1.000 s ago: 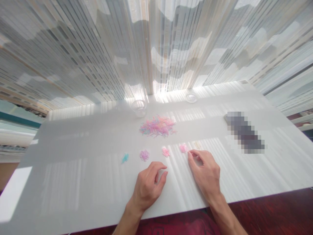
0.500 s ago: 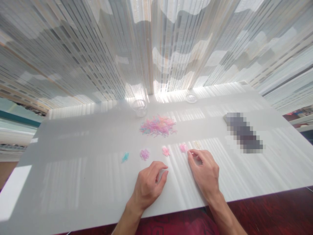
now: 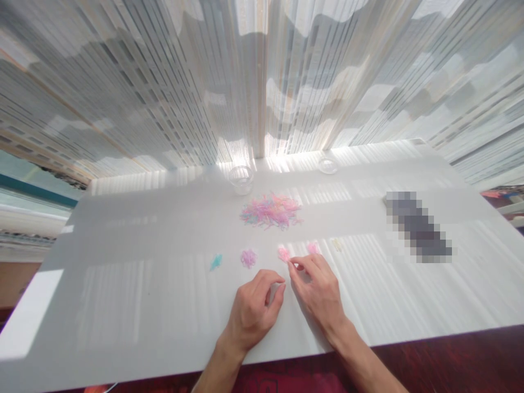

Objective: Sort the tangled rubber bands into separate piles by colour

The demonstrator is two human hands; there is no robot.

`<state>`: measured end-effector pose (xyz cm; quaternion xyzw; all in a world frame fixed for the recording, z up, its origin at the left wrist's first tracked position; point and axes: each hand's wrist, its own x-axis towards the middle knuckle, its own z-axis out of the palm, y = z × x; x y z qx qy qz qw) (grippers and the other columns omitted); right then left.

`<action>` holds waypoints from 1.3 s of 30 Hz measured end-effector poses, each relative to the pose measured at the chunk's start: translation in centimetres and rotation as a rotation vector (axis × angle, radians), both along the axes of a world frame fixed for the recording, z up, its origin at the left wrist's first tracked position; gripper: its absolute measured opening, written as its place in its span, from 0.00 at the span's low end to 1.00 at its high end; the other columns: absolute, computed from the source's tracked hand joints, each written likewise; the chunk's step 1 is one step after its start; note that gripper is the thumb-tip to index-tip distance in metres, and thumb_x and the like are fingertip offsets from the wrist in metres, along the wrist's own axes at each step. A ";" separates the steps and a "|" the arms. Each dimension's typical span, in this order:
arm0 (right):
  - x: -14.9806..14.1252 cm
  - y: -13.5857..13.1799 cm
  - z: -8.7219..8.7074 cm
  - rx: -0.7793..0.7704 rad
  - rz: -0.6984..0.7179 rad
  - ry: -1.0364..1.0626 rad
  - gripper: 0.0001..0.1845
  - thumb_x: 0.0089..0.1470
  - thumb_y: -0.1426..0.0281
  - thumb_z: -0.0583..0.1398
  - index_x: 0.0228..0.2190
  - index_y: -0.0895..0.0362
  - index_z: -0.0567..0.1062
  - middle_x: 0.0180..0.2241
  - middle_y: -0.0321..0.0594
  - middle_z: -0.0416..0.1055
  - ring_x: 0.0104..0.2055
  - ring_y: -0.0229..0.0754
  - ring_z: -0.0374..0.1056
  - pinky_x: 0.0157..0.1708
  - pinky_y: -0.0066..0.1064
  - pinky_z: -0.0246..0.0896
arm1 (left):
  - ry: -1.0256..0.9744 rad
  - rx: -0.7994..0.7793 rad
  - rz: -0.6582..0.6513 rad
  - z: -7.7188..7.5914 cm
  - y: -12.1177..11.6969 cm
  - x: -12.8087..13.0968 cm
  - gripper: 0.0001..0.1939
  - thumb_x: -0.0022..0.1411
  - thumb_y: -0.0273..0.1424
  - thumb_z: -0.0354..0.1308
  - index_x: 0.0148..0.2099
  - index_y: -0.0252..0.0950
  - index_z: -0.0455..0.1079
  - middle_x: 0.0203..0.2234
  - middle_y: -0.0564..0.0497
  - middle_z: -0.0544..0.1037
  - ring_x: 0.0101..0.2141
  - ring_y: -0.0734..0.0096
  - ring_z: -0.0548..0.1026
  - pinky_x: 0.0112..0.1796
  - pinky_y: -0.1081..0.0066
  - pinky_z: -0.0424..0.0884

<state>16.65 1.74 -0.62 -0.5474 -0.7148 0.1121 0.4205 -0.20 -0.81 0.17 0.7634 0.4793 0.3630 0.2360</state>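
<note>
On the white table, my right hand (image 3: 315, 286) has thumb and forefinger pinched at the edge of a small coral-pink pile of what look like tiny rubber bands (image 3: 283, 254). What lies between those fingertips is too small to tell. My left hand (image 3: 257, 303) rests nearby, loosely curled, with a narrow gap between thumb and forefinger and nothing seen in it. In the same row are a teal pile (image 3: 216, 261), a purple pile (image 3: 248, 258), a brighter pink pile (image 3: 313, 248) and a pale yellow pile (image 3: 337, 244). Behind them spreads a larger mixed-colour heap (image 3: 271, 211).
A clear round tub (image 3: 241, 180) stands behind the heap, and a clear shallow lid or dish (image 3: 328, 166) lies farther right. At the right is a dark, pixelated oblong item (image 3: 420, 225). Striped sheer curtains (image 3: 196, 82) hang along the table's back edge.
My right hand has moved left, from beside the brighter pink pile to the coral-pink one. The left hand stays almost still. The whole view has shifted slightly.
</note>
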 end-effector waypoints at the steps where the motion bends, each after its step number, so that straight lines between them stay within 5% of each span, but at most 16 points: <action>1: 0.1 0.0 -0.1 -0.003 0.002 -0.001 0.05 0.65 0.76 0.60 0.37 0.56 0.76 0.29 0.36 0.69 0.31 0.40 0.68 0.35 0.32 0.66 | 0.004 0.001 -0.003 0.0 0.0 0.0 0.05 0.72 0.25 0.54 0.48 0.38 0.68 0.35 0.52 0.77 0.23 0.75 0.68 0.28 0.73 0.69; 10: 0.5 -0.2 0.7 0.012 0.003 0.042 0.05 0.65 0.76 0.61 0.38 0.55 0.77 0.29 0.35 0.70 0.30 0.38 0.68 0.34 0.30 0.67 | 0.032 0.022 -0.009 0.2 0.1 0.2 0.05 0.73 0.25 0.53 0.48 0.38 0.68 0.35 0.51 0.78 0.23 0.75 0.69 0.27 0.73 0.69; 18: 5.2 0.3 0.9 0.002 -0.234 -0.041 0.06 0.65 0.69 0.61 0.35 0.55 0.78 0.28 0.35 0.72 0.29 0.39 0.69 0.31 0.32 0.65 | 0.058 0.021 -0.012 0.2 0.1 0.1 0.05 0.73 0.25 0.52 0.47 0.38 0.67 0.35 0.51 0.78 0.23 0.75 0.69 0.26 0.73 0.68; 39: 5.2 0.4 0.1 -0.006 -0.177 -0.073 0.06 0.65 0.71 0.60 0.38 0.54 0.78 0.28 0.36 0.71 0.31 0.41 0.69 0.34 0.33 0.67 | 0.071 0.029 -0.004 0.3 0.2 0.0 0.05 0.73 0.25 0.52 0.47 0.38 0.68 0.33 0.52 0.76 0.23 0.76 0.68 0.27 0.73 0.69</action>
